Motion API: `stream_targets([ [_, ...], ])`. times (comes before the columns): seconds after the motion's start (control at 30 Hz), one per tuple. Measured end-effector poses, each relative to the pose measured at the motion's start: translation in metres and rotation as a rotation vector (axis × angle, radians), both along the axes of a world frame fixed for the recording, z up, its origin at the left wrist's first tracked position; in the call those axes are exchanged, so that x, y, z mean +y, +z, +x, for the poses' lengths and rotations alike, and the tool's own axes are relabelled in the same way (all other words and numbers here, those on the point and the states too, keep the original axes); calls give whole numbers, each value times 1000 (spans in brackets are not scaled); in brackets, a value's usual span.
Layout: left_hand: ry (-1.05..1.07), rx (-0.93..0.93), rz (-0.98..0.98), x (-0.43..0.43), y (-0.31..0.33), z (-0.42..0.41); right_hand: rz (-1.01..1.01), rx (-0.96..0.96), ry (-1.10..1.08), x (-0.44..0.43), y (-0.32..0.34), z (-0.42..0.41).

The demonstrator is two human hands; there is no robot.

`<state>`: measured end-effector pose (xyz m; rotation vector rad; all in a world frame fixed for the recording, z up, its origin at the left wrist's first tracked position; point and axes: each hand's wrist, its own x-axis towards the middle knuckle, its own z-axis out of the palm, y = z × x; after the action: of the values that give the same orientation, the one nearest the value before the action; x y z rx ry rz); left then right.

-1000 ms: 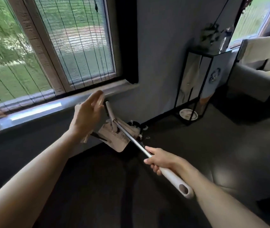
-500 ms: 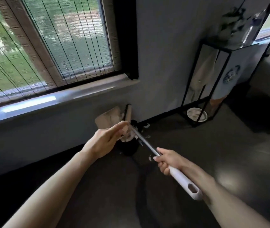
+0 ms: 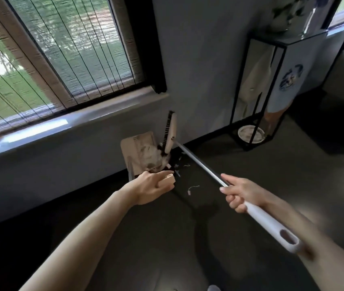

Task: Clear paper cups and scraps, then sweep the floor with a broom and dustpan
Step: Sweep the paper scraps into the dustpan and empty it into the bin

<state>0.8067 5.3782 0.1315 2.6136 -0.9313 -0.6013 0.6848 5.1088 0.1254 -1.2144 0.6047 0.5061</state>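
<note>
Broom (image 3: 198, 160): metal shaft, white plastic grip, clenched in right hand (image 3: 242, 194). Head with stiff dark bristles stands on end at beige dustpan (image 3: 137, 143) by wall. Left hand (image 3: 152, 187) curled on pan's near edge. Step judged: sweeping debris into pan. Next: gather thin pale scraps (image 3: 192, 189) from smooth dark floor (image 3: 250, 164).

One broom (image 3: 198, 161), one dustpan (image 3: 135, 144), perhaps five scraps (image 3: 192, 189)
</note>
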Motion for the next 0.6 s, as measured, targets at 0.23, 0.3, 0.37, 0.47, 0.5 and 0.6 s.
stream_targets([
  [0.23, -64, 40, 203, -25, -24, 0, 54, 1, -86, -30, 2, -15],
  [0.3, -107, -53, 305, -32, -34, -3, 63, -1, -111, -33, -1, -19],
  [0.37, -178, -164, 403, -41, -48, -7, 67, -3, -120, -36, -3, -23],
  [0.47, -255, -266, 463, -54, -68, -13, 83, -5, -134, -41, -8, -29],
  [0.5, -265, -289, 479, -58, -73, -13, 92, -3, -141, -43, -9, -31],
  [0.6, -275, -330, 510, -64, -78, -13, 105, 5, -146, -46, -11, -34],
])
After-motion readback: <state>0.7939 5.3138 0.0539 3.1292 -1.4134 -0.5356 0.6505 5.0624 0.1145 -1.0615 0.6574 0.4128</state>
